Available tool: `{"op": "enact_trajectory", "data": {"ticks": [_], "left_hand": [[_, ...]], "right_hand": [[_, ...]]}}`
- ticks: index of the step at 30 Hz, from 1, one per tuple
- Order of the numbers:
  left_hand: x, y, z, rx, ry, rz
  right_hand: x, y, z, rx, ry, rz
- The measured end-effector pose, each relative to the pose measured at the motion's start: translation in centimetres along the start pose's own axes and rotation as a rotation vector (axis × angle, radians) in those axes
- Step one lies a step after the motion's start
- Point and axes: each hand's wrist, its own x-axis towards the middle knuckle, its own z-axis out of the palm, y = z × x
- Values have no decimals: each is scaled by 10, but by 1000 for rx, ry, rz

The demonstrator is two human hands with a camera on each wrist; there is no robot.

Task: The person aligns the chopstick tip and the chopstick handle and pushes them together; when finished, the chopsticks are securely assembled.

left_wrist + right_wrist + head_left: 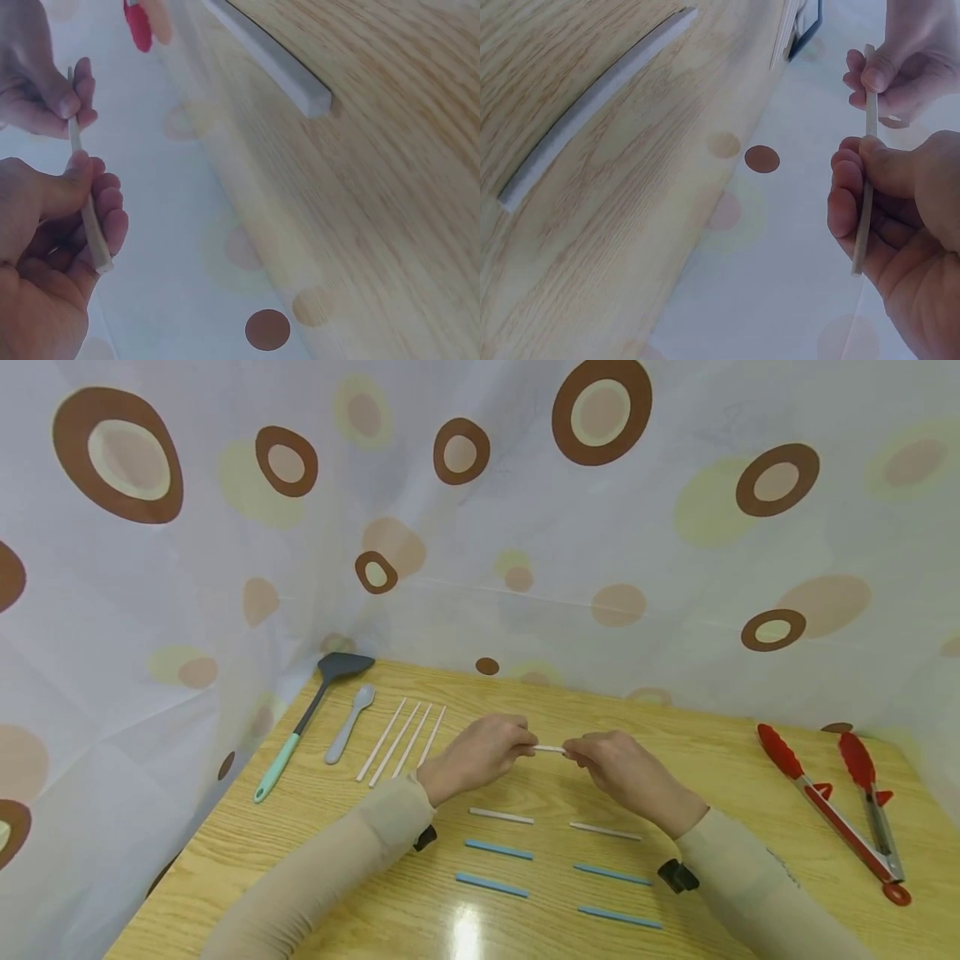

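The forearms converge from the lower corners of the head view, the left sleeve (337, 852) slanting up to the right and the right sleeve (750, 877) up to the left. The left hand (487, 750) and right hand (621, 770) face each other, near but apart, with 1 white stick (548, 748) spanning the short gap between them. Each grip is clamped on this stick: in the wrist views, the thumb presses it from 1 side against the curled fingers (114, 199), and an end protrudes past each hand. Nearer the body, 2 short white sticks (501, 816) (605, 832) lie on the surface (690, 735), side by side with a gap between them; 4 blue sticks (498, 849) lie nearer still, 2 to the left and 2 to the right. Beyond the left forearm lie 4 long white sticks (381, 739), roughly parallel, then a grey spoon (349, 724) and a spatula (300, 727). Red tongs (840, 818), arms spread, lie well apart at right.
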Motion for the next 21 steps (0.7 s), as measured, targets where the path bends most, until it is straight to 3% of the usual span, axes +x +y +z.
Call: {"op": "enact_trajectory", "data": {"ticks": [7,12,16,21], "left_hand": [[1,3,0,-26,56,16],[1,3,0,-24,68,27],[1,3,0,26,45,-1],[0,10,0,138,-31,-59]], "right_hand": [[2,-3,-2,-32,82,-51],[3,-5,-2,-32,87,-45],[4,-4,-2,-35,61,-35],[3,-3,1,-74,47,-37]]}}
